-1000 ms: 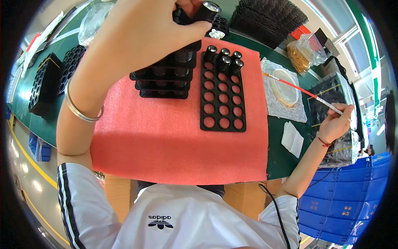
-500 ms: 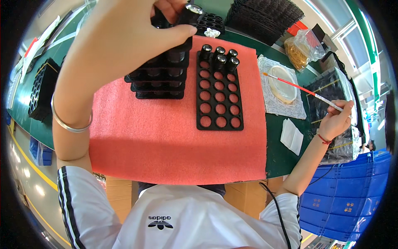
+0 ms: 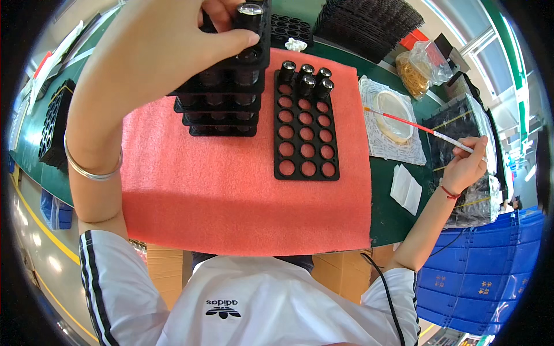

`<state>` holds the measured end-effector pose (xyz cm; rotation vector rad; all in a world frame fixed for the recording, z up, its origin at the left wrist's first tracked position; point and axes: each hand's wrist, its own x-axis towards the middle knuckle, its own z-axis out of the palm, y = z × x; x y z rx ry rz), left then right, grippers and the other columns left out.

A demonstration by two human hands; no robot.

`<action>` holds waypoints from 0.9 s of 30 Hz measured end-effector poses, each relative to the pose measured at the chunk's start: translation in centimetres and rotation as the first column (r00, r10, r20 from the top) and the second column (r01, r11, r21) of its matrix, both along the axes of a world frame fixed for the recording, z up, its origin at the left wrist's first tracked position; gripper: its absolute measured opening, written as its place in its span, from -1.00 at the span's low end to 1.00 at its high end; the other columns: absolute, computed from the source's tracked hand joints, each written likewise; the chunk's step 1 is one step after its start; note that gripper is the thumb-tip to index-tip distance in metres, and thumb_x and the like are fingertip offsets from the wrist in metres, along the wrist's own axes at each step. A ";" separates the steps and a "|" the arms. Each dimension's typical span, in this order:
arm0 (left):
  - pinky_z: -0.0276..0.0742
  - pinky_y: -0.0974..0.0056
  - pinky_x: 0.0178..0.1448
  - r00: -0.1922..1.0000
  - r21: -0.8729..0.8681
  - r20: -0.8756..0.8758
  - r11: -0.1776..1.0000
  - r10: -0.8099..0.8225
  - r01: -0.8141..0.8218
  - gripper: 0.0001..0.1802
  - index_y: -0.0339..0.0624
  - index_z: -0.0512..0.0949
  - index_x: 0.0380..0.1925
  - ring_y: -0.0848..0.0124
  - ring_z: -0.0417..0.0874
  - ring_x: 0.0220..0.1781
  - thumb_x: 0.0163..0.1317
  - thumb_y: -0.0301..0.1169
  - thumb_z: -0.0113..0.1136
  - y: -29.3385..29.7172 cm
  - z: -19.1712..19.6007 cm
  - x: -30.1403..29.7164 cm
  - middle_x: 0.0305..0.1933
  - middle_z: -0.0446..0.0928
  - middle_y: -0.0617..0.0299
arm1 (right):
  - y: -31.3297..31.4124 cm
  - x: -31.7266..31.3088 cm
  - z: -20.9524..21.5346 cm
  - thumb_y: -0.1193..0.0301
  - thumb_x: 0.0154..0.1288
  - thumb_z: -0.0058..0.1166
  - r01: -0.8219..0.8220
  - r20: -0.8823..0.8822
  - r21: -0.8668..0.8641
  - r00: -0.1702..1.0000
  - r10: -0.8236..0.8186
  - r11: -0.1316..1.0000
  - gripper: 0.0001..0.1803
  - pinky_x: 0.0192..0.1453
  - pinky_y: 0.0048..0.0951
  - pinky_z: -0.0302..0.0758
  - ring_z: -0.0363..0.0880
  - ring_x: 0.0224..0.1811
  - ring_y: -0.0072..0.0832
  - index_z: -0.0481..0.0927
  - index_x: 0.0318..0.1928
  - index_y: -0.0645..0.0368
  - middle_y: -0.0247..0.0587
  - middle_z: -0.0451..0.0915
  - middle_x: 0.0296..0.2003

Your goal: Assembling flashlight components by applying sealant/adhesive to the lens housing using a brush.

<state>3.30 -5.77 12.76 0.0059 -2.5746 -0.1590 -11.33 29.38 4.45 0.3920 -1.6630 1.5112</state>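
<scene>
A small black cylinder (image 3: 249,17) is pinched between thumb and fingers of the left hand (image 3: 173,40), right over the stack of black trays (image 3: 222,109) on the red foam mat (image 3: 231,190). Just beside the stack, a flat tray (image 3: 306,130) is loaded with five cylinders at its far end. A thin red-and-white brush (image 3: 427,130) is gripped by the closed right hand (image 3: 464,167), probably over a glass dish (image 3: 392,118) on the green counter (image 3: 398,222).

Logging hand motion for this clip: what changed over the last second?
The left hand, gripping a black cylindrical part, stays raised over the stacked black trays and has drifted slightly. The right hand still holds the red-and-white brush over the round dish. The perforated tray on the red mat is unchanged.
</scene>
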 end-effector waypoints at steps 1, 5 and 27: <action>0.42 0.37 -0.41 1.000 -0.009 -0.005 1.000 0.001 -0.001 -0.72 -0.31 0.54 -0.47 0.37 0.54 -0.53 -0.08 -0.32 0.31 0.1 0.0 0.0 -0.53 0.57 0.11 | -0.1 0.0 0.0 0.25 0.35 -0.13 0.004 0.008 -0.001 1.000 -0.004 1.000 -0.57 -0.67 -0.69 0.21 0.32 -0.75 -0.65 0.48 -0.61 0.24 -0.26 0.46 -0.67; 0.41 0.38 -0.43 1.000 -0.034 -0.003 0.999 0.002 -0.003 -0.73 -0.32 0.53 -0.48 0.38 0.53 -0.55 -0.08 -0.32 0.30 0.0 0.0 0.0 -0.54 0.58 0.11 | -0.2 0.0 0.0 0.25 0.35 -0.12 0.000 0.027 0.005 1.000 0.000 1.000 -0.58 -0.68 -0.68 0.20 0.32 -0.75 -0.64 0.47 -0.61 0.24 -0.26 0.46 -0.66; 0.41 0.39 -0.48 0.997 -0.001 -0.053 0.998 -0.058 0.058 -0.70 -0.37 0.51 -0.50 0.34 0.53 -0.62 -0.08 -0.32 0.31 -0.2 -0.7 -0.6 -0.62 0.53 0.08 | -0.1 0.0 -0.2 0.28 0.35 -0.12 -0.053 0.039 0.036 0.998 0.051 0.998 -0.59 -0.66 -0.67 0.15 0.31 -0.74 -0.64 0.48 -0.60 0.26 -0.26 0.47 -0.65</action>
